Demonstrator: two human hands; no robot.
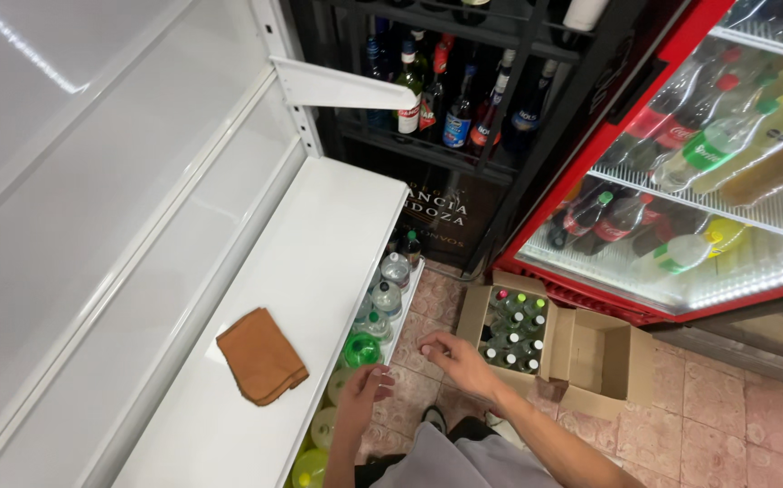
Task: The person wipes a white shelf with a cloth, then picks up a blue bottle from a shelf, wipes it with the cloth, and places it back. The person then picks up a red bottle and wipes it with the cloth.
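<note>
My left hand (pixel 366 390) hangs just off the front edge of a white shelf (pixel 319 262), fingers loosely curled and holding nothing. My right hand (pixel 454 357) reaches out over the tiled floor with fingers spread, empty, just left of an open cardboard box (pixel 474 312) packed with several small capped bottles (pixel 513 336). A folded brown cloth (pixel 262 354) lies on the shelf, left of my left hand.
Below the shelf, a lower tier holds water bottles (pixel 389 287) and green-capped bottles (pixel 361 350). A black rack of glass bottles (pixel 445 99) stands behind. A red drinks fridge (pixel 680 181) fills the right. A second, empty box (pixel 601 357) adjoins the first.
</note>
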